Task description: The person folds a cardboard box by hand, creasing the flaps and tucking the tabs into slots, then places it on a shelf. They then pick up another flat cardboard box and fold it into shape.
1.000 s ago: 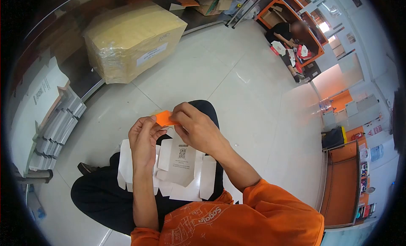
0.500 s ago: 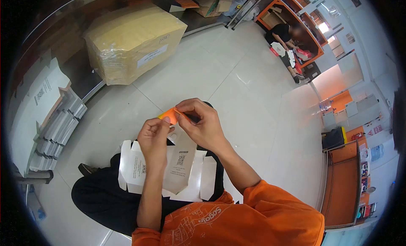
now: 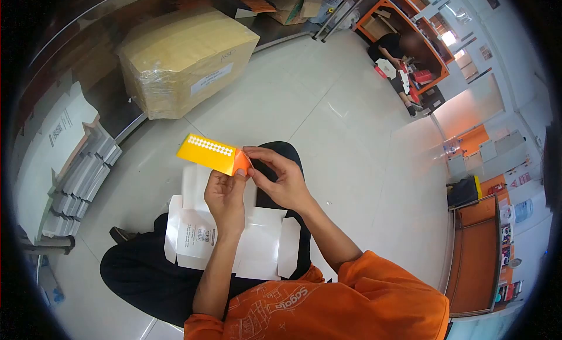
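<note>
A yellow and orange sticker sheet with rows of small white shapes is held up over my lap. My left hand pinches its lower right edge. At the sheet's orange, bent end, my right hand has its fingers closed on the corner. An unfolded white carton with printed text and a QR code lies across my legs, under both hands. Part of the carton is hidden behind my left forearm.
A large wrapped cardboard box stands at the upper left. Stacked flat white cartons are at the far left. Another person sits on the floor by an orange cabinet at the upper right. Tiled floor lies between.
The yellow sheet has turned so its face with white shapes shows. My left hand has shifted slightly right and down. A printed flap of the carton over my lap now lies differently.
</note>
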The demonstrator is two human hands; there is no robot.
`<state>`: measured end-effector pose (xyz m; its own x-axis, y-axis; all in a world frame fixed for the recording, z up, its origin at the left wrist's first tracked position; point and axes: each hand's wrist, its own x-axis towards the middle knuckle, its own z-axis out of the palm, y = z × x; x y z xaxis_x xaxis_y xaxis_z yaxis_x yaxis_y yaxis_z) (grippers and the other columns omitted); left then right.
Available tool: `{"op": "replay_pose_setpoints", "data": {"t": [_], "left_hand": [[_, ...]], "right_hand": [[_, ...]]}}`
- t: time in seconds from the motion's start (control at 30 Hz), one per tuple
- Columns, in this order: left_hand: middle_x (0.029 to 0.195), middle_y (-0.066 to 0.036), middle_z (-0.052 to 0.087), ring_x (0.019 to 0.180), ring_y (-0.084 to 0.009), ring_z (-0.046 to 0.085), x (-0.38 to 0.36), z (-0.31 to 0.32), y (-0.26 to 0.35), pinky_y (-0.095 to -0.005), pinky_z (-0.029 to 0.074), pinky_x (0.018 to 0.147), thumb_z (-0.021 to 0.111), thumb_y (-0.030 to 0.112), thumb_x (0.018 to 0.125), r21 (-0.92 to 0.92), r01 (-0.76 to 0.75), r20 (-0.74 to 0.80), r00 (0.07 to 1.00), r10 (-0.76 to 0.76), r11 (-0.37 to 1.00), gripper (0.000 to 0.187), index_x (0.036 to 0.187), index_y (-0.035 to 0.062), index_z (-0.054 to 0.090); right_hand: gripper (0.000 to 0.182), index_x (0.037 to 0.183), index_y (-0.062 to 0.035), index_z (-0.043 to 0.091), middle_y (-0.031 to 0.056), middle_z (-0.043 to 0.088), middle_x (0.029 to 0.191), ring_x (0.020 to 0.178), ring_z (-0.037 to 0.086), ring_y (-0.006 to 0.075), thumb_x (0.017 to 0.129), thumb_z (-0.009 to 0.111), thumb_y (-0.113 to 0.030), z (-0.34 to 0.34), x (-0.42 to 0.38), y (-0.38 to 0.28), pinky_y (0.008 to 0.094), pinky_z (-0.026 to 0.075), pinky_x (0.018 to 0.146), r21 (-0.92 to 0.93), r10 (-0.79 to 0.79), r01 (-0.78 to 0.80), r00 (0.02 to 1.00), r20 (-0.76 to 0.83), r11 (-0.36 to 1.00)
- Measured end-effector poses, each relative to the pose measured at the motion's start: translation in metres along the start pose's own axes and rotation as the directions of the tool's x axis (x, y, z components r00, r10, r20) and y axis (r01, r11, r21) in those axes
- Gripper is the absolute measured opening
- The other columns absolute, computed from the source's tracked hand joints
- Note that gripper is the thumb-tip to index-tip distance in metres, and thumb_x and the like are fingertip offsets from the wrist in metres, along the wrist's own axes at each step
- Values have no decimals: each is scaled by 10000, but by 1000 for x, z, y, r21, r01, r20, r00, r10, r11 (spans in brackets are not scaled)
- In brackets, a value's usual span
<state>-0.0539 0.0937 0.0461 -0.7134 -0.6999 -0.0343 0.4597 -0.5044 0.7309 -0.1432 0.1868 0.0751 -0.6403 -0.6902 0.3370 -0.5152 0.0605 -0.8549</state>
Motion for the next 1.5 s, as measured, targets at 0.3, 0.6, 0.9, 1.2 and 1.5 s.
{"op": "replay_pose_setpoints", "data": {"t": [0.3, 0.6, 0.9, 1.2, 1.5], "left_hand": [[1069, -135, 648, 983, -181, 656, 13, -17, 20, -327, 583, 846, 599, 21, 937, 110, -55, 144, 989, 39, 992, 230, 1144, -70, 556], [837, -58, 715, 758, -72, 632, 18, -26, 17, -228, 494, 668, 677, 50, 898, 287, -188, 135, 979, 154, 940, 150, 1029, -21, 700], [944, -70, 726, 868, -80, 639, 18, -32, 25, -219, 513, 783, 659, -17, 889, 391, -147, 202, 977, 71, 909, 191, 1075, -31, 704], [950, -123, 732, 864, -139, 685, 21, -33, 25, -245, 524, 773, 619, -56, 885, 308, -190, 252, 961, 113, 932, 216, 1078, -8, 704], [936, -139, 738, 829, -143, 695, 15, -31, 24, -252, 540, 746, 619, -61, 874, 369, -190, 225, 968, 111, 910, 202, 1050, -18, 711]], "right_hand": [[371, 1155, -11, 566, 194, 565, 1330, 1237, 550, 306, 813, 707, -8, 5, 7, 16, 385, 424, 1031, 185, -201, 190, 979, 44, 964], [188, 1032, 63, 638, 261, 610, 1228, 1101, 632, 339, 854, 653, 5, 20, 12, 10, 373, 506, 931, -117, -409, 400, 910, -62, 909], [166, 893, 33, 611, 235, 625, 1210, 1085, 644, 353, 761, 710, 44, 24, 21, -9, 384, 527, 900, -350, -415, 373, 909, -51, 859], [187, 795, -7, 605, 153, 616, 1232, 1150, 598, 354, 676, 736, 55, 8, 26, -31, 397, 515, 918, -387, -351, 366, 930, 110, 847], [231, 769, -25, 549, 161, 608, 1215, 1037, 614, 344, 668, 751, 24, 9, 22, -38, 406, 504, 903, -494, -356, 359, 929, 103, 792]]}}
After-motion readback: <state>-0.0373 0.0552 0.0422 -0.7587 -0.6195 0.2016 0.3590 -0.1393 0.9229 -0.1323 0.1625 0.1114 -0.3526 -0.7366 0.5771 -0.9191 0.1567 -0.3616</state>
